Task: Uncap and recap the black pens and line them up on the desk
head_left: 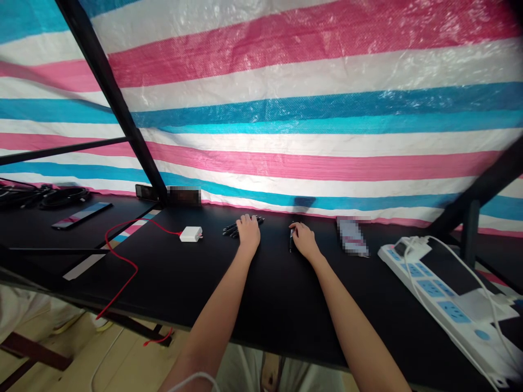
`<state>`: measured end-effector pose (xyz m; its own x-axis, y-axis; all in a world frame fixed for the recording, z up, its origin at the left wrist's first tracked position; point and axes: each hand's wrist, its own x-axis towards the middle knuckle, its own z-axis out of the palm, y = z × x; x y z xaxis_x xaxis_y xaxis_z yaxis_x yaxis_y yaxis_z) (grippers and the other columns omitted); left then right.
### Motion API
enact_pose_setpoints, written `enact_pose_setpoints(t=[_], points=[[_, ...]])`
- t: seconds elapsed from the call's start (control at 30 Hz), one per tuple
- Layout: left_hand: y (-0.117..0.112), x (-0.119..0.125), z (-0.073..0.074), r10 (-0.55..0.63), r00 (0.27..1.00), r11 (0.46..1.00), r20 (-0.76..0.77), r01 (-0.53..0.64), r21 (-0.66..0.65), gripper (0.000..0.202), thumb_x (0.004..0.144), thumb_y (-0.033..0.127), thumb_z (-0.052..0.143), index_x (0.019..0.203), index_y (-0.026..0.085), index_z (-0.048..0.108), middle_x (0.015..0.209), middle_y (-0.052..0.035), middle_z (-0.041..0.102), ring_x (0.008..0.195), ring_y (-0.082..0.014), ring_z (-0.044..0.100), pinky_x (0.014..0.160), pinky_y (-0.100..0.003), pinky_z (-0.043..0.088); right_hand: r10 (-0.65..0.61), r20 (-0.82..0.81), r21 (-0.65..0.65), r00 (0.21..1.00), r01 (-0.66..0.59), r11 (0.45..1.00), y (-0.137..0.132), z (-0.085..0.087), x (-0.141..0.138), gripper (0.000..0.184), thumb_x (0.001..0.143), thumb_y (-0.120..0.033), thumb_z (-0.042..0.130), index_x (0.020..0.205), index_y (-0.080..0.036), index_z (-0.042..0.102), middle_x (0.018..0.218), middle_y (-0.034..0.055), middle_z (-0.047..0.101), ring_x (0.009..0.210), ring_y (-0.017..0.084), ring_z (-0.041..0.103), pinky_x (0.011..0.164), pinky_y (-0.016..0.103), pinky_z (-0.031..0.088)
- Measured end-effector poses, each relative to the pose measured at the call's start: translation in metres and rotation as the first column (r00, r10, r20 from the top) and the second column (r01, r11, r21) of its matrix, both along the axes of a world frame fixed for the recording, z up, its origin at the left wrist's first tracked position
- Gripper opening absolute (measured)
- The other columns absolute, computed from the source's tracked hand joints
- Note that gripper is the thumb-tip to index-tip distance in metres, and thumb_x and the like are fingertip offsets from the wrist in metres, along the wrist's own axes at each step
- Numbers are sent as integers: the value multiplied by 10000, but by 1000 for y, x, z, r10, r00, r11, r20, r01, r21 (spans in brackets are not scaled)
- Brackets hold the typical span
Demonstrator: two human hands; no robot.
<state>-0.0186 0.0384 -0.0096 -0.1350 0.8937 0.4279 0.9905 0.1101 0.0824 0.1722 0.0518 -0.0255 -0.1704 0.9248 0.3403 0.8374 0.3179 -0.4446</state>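
Observation:
Both my arms reach across a black table (253, 294) toward a striped tarp. My left hand (248, 231) lies palm down, fingers stretched over a small bunch of black pens (233, 228) at the far edge. My right hand (303, 237) rests a little to the right, fingers curled around a single dark pen (291, 239) that stands out at its left side.
A white charger (190, 234) with a red cable (122, 261) lies left of the pens. A phone (80, 215) and coiled black cables (44, 196) are far left. A white power strip (445, 305) with cords is at right. A blurred card (352, 237) sits nearby. Black frame bars cross the scene.

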Motion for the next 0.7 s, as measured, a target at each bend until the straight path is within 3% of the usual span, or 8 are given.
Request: enact_pose_setpoints(t=[0.13,0.23,0.33,0.43,0.53,0.7], points=[[0,5,1,-39,999,999,27,38,26,228,803,133,392,1007,136,494,997,-137,488,964,-261,415,811,-394,304,-4,10,13,1000,4,1000,2,-3,1,308,760,-99,402,1011,-212,540,934,52,541,928,187,491,722,279,351],[-2,14,3,-219,974,975,52,217,47,250,837,210,401,1072,178,483,1023,-109,472,976,-245,415,824,-377,313,-39,-54,41,998,41,998,5,-7,3,342,762,-104,425,1078,-213,498,1017,63,502,913,184,505,715,283,376],[-7,26,3,-454,888,891,75,454,21,311,869,333,386,1154,234,460,1031,-77,461,971,-219,423,815,-335,337,-109,-123,73,986,119,990,7,-11,8,354,767,-133,455,1117,-187,465,1055,88,471,880,185,522,733,304,400],[-11,36,1,-612,784,785,101,618,-42,373,876,418,359,1211,280,444,1019,-59,455,939,-194,440,794,-305,356,-197,-85,70,977,203,977,7,-11,12,244,785,-170,472,1024,-141,512,994,111,489,888,208,523,747,318,406],[-12,39,-1,-656,745,744,120,665,-68,362,881,431,341,1180,290,487,1007,-53,455,935,-186,445,801,-307,359,-250,50,45,967,248,968,3,-6,13,140,807,-186,461,906,-126,540,942,121,515,837,204,543,712,302,414],[-9,38,-1,-641,750,752,162,656,-61,281,888,368,346,1078,261,523,1001,-48,460,937,-181,445,806,-311,363,-330,288,16,899,340,940,-7,8,2,148,811,-158,447,912,-93,535,932,179,555,808,224,591,631,275,425]])
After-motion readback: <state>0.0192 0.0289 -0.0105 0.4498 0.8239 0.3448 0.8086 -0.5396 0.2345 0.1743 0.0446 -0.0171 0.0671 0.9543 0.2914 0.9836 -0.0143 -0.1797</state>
